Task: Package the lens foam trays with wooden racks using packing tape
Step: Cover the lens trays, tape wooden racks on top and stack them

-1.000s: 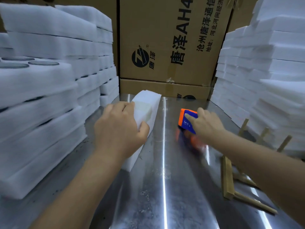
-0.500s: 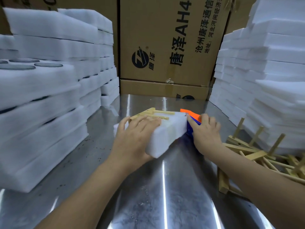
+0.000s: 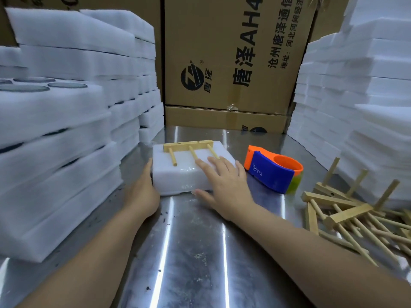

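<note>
1. The foam tray point(image 3: 178, 181) is seen lying flat on the steel table point(image 3: 200, 252), about midway between the left and right edges and nearer the far edge than the near one.
2. A wooden rack point(image 3: 188, 146) is laid on the tray's top. Its bar lies along the tray's far side, and three dowels point back toward the near edge.
3. The left hand point(image 3: 142, 194) is pressed against the tray's near left corner. Its fingers are hidden, so a grip cannot be told.
4. The right hand point(image 3: 224, 183) is laid flat on the tray's near right part, fingers straight and spread. The thumb is stretched along the near side, and nothing is held.
5. An orange and blue tape dispenser point(image 3: 271, 174) is stood just beside the tray, on its right.
6. A pile of wooden racks point(image 3: 347, 214) is heaped by the right edge.
7. Foam stacks are ranged along the left edge point(image 3: 55, 130) and the right edge point(image 3: 355, 85), and cardboard boxes point(image 3: 233, 52) are stacked at the far edge.
</note>
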